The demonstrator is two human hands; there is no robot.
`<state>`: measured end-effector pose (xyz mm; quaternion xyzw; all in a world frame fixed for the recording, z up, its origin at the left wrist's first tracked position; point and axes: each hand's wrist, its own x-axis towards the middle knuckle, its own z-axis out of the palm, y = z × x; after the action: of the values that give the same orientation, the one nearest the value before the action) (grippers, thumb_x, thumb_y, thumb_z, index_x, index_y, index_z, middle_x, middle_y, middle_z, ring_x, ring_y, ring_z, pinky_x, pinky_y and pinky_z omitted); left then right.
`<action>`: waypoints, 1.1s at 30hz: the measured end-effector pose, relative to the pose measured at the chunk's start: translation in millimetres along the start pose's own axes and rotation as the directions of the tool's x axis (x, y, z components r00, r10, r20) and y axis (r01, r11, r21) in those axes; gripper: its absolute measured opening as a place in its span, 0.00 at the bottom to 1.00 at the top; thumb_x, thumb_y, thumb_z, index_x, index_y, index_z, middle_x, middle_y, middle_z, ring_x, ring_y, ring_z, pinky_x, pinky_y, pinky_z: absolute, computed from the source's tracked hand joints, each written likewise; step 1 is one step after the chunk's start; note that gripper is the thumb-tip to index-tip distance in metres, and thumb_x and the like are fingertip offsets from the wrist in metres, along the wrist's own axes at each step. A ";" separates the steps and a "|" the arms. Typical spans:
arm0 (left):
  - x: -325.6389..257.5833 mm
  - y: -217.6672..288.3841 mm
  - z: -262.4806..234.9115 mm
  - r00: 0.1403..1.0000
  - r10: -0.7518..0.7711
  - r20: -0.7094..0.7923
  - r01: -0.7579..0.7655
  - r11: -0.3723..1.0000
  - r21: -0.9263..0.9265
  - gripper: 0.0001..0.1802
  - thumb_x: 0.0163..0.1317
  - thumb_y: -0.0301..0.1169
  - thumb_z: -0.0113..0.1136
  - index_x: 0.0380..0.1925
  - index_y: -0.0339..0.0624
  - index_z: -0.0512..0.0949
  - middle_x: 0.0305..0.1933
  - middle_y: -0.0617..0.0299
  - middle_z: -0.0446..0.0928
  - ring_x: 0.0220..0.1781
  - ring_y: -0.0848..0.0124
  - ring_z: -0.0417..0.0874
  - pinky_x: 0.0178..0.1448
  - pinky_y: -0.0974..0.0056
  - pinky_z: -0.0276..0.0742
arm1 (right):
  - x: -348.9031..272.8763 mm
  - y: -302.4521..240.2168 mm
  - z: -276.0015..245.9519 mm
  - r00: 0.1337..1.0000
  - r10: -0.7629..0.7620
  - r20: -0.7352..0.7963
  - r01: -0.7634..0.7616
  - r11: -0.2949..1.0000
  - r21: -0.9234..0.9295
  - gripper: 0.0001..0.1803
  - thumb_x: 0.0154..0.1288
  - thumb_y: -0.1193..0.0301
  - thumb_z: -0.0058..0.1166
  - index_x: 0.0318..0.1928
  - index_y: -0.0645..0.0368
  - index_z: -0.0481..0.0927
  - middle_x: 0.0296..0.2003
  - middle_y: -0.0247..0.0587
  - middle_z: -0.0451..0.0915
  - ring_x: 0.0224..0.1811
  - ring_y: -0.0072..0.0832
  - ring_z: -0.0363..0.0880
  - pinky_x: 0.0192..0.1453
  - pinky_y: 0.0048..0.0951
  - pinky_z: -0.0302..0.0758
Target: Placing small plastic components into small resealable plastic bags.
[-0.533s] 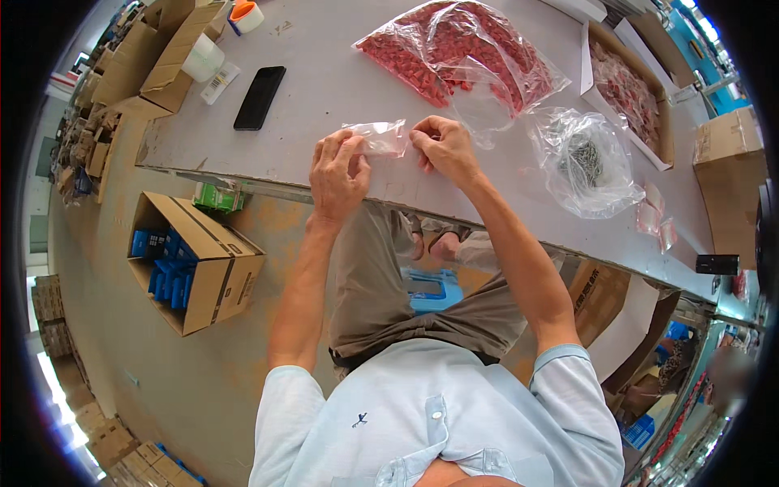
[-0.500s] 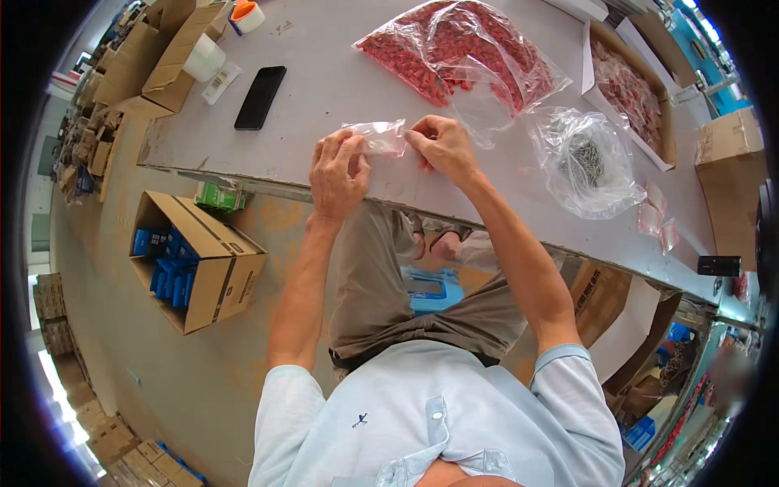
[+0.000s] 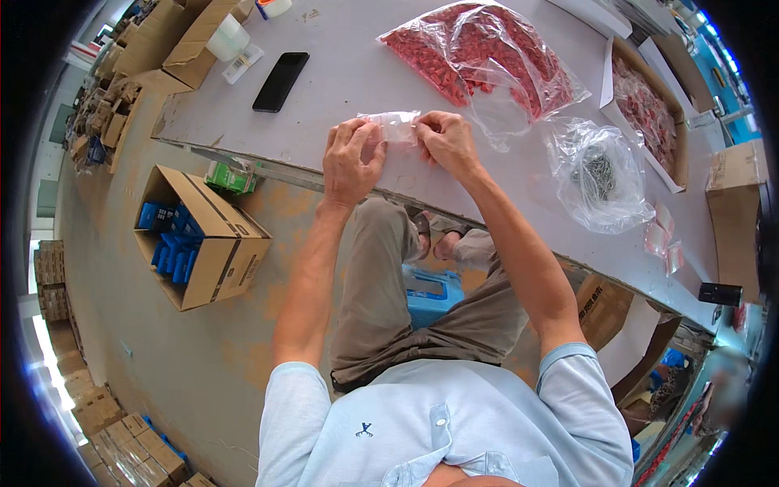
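Note:
A small clear plastic bag [image 3: 396,128] is stretched between my two hands just over the near part of the table. My left hand [image 3: 350,158] pinches its left end between thumb and fingers. At the right end, my right hand [image 3: 448,142] grips the bag's edge with curled fingertips. What the bag holds, if anything, is too faint to make out. Beyond my right hand lies a large clear bag of small red pieces [image 3: 487,57]. To its right sits a crumpled clear bag with thin metal parts [image 3: 596,174], probably screws or pins, too small to tell.
A black phone [image 3: 281,82] and a tape roll [image 3: 228,39] lie on the table's left. A white-lined carton [image 3: 645,114] of small filled bags stands at right, near some small packets [image 3: 661,231]. On the floor, an open carton [image 3: 231,243] holds blue boxes.
My right hand has closed onto the small bag's right end, where a slight gap showed before. The view has shifted a little, moving the table things rightward.

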<state>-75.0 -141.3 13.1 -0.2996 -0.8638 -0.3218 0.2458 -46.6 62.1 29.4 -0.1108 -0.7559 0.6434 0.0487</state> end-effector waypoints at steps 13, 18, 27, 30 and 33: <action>7.1 -7.2 -0.2 0.992 -0.068 0.103 0.072 0.997 -0.032 0.19 0.57 0.30 0.73 0.49 0.41 0.85 0.55 0.57 0.79 0.61 0.55 0.77 0.62 0.51 0.75 | -2.8 13.4 -2.1 0.987 0.017 -0.157 0.023 0.969 0.246 0.05 0.71 0.77 0.62 0.43 0.67 0.83 0.32 0.39 0.85 0.22 0.19 0.81 0.21 0.23 0.78; 6.7 -6.4 1.8 0.995 -0.067 0.074 0.071 0.996 -0.051 0.18 0.58 0.29 0.71 0.50 0.42 0.85 0.55 0.56 0.79 0.61 0.55 0.77 0.64 0.50 0.74 | -14.6 18.1 -13.0 0.971 0.003 -0.240 0.088 0.926 0.366 0.08 0.69 0.79 0.63 0.46 0.66 0.82 0.34 0.39 0.84 0.23 0.20 0.82 0.21 0.22 0.78; 6.3 -8.4 -1.5 1.000 -0.023 0.012 0.024 0.997 -0.073 0.21 0.59 0.29 0.68 0.54 0.40 0.82 0.57 0.54 0.78 0.61 0.53 0.76 0.65 0.48 0.73 | -32.4 17.3 -26.8 0.946 -0.019 -0.323 0.173 0.873 0.456 0.09 0.68 0.79 0.65 0.47 0.64 0.82 0.34 0.38 0.84 0.24 0.20 0.82 0.22 0.21 0.76; 4.6 7.2 -9.8 0.989 0.042 -0.143 -0.055 0.994 -0.090 0.22 0.59 0.28 0.68 0.55 0.39 0.81 0.57 0.52 0.78 0.60 0.52 0.76 0.65 0.48 0.71 | -45.3 22.8 -44.7 0.940 0.007 -0.340 0.157 0.878 0.452 0.09 0.68 0.78 0.65 0.47 0.64 0.83 0.35 0.38 0.85 0.25 0.20 0.83 0.23 0.21 0.76; 1.1 51.8 -8.8 0.995 0.008 -0.103 -0.038 0.954 -0.298 0.19 0.61 0.26 0.67 0.53 0.38 0.81 0.52 0.51 0.80 0.54 0.54 0.80 0.57 0.52 0.76 | -59.2 28.1 -61.2 0.952 -0.021 -0.306 0.176 0.856 0.486 0.08 0.70 0.78 0.64 0.47 0.63 0.83 0.36 0.38 0.87 0.26 0.20 0.83 0.24 0.21 0.77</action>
<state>-38.8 -115.3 40.9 -0.3268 -0.7881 -0.4608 0.2444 27.1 111.5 16.1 -0.1478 -0.5488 0.7929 0.2195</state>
